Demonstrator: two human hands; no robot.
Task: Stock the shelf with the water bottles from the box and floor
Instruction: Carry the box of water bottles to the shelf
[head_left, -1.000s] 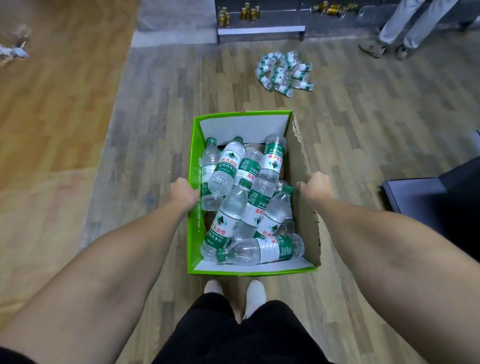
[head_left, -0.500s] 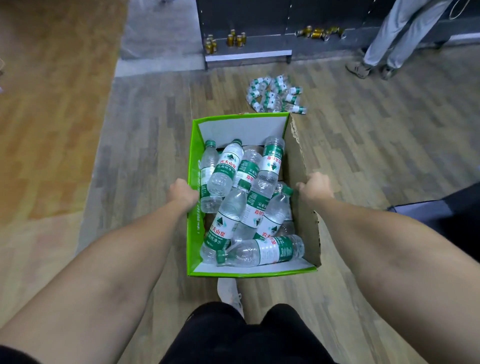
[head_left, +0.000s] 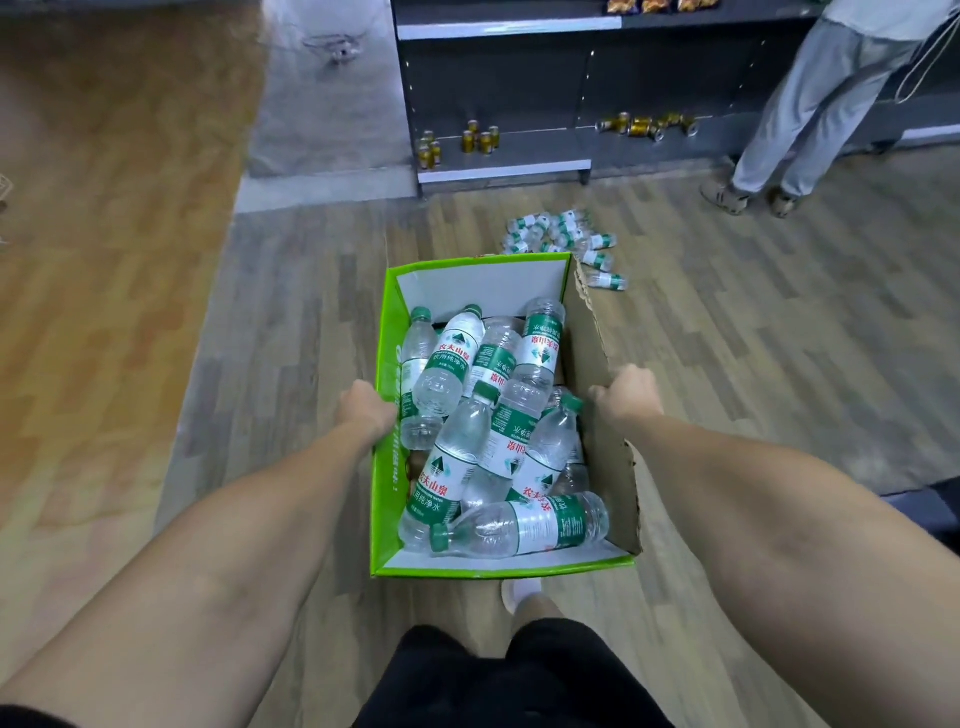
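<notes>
**One box, two hands, a heap of bottles**

One box (head_left: 383, 499), green outside and white inside with a ragged brown right wall, is carried between two hands. The left hand (head_left: 366, 410) grips its left wall and the right hand (head_left: 628, 395) its right wall, fingers curled over the rims with the tips hidden. Between the grips lie at least eight clear bottles (head_left: 457, 457) with green caps and labels, heaped crosswise. Any underneath are hidden. Beyond the grip a floor pile (head_left: 566, 239) is too small to count. Farther off stands the shelf (head_left: 504, 169) with gold cans (head_left: 480, 140), and one bystander (head_left: 810, 114) is cut off above the waist.
</notes>
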